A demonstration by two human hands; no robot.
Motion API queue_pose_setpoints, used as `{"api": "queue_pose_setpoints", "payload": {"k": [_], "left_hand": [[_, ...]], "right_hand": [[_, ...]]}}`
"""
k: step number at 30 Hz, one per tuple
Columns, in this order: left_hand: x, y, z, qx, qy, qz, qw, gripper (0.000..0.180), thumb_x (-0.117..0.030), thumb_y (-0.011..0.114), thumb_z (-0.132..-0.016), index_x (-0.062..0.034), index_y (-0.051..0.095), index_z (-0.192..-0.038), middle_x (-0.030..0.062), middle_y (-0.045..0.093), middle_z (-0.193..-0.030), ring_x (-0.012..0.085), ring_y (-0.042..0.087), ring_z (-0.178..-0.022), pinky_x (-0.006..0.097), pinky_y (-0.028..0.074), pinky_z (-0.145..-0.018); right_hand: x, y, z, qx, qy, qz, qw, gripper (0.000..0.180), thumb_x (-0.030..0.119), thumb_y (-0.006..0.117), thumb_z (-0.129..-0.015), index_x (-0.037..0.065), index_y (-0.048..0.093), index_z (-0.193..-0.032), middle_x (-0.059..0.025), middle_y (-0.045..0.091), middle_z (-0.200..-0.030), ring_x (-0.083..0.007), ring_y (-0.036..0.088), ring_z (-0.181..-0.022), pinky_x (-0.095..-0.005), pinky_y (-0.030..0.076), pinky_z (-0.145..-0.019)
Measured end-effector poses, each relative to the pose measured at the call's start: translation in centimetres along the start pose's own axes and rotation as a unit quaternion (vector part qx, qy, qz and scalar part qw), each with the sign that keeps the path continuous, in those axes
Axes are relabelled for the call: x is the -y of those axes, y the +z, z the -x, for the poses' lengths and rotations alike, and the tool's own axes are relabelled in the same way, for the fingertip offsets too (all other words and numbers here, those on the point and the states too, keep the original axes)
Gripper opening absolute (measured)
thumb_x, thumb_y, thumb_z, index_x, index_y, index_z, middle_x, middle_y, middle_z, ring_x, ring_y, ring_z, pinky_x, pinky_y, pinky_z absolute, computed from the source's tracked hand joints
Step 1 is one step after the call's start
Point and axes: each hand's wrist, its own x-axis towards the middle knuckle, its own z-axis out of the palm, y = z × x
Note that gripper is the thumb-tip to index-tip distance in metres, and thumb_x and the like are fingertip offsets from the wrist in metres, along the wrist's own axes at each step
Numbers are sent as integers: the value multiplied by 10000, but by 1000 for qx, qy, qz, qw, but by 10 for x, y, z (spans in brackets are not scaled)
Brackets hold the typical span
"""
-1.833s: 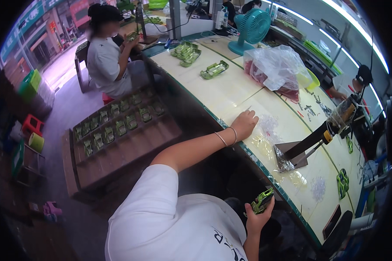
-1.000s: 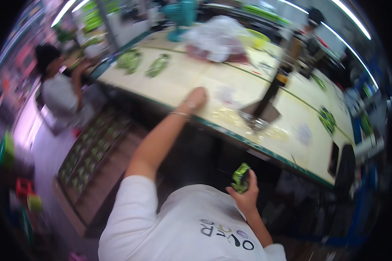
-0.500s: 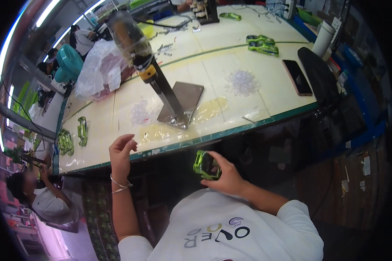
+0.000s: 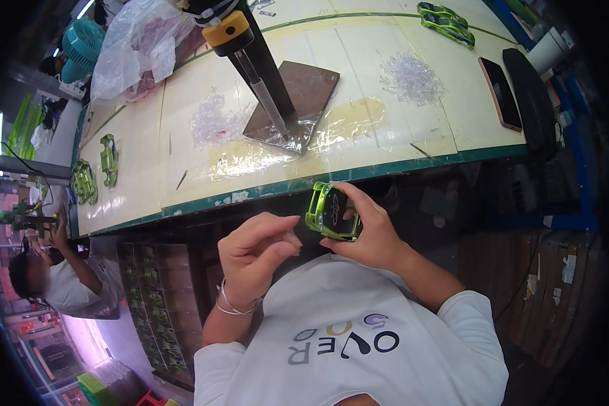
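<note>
My right hand point(image 4: 379, 233) grips a bright green toy car shell point(image 4: 323, 211) with a dark panel, just off the table's near edge. The thumb is below it and the fingers above. Close to the shell's left side is my left hand point(image 4: 257, 254), a bracelet on its wrist. Its thumb and fingers are pinched together; whatever sits between them is too small to make out. Beyond the hands, a bench press point(image 4: 267, 101) with a yellow collar stands over a brown metal plate point(image 4: 309, 78). Small clear plastic pieces point(image 4: 213, 122) lie left of it, and another clear heap point(image 4: 411, 78) lies right.
More green shells rest at the table's left point(image 4: 108, 160) and far right point(image 4: 446, 27). A phone point(image 4: 499, 93) lies near a black case point(image 4: 531, 101). Behind are a plastic bag point(image 4: 139, 51) and a teal fan point(image 4: 82, 47). A person point(image 4: 81, 284) sits at left beside stacked trays point(image 4: 159, 298).
My left hand has come from the table edge down and right, close to the shell, its fingers now pinched. The right hand has raised the shell slightly. The view has shifted nearer the table.
</note>
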Motion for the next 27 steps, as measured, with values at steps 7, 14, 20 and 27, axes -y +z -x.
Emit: {"api": "queue_pose_setpoints", "payload": {"k": [7,14,20,27], "left_hand": [[10,7,-11,28,65,-148,986,265,36,652,-639,35,613,-901,73,530,-709,124,479,-630,210,366,-544],[18,7,-14,20,83,-241,967,322,-18,716,-568,-32,644,-882,15,419,-702,115,406,-620,213,327,-532],[17,4,-13,17,75,-241,967,325,-15,719,-563,-36,647,-879,13,421,-697,116,409,-624,215,329,-530],[30,7,-4,-35,56,-185,981,341,-8,719,-563,-19,637,-893,28,473,-699,122,430,-630,217,344,-537]], "right_hand": [[1,-6,-3,2,-17,24,1000,709,104,741,-550,45,407,-1172,-128,520,-1014,-225,543,-818,-292,450,-688],[0,-5,-5,-7,-40,35,999,665,96,719,-544,41,428,-1140,-125,538,-965,-255,549,-806,-327,451,-709],[0,-5,-7,-25,-70,52,996,639,82,704,-531,33,450,-1115,-124,546,-945,-272,549,-807,-333,454,-705],[1,-9,-7,-10,-76,88,993,644,87,702,-521,37,453,-1112,-121,548,-942,-274,552,-822,-333,456,-701]]}}
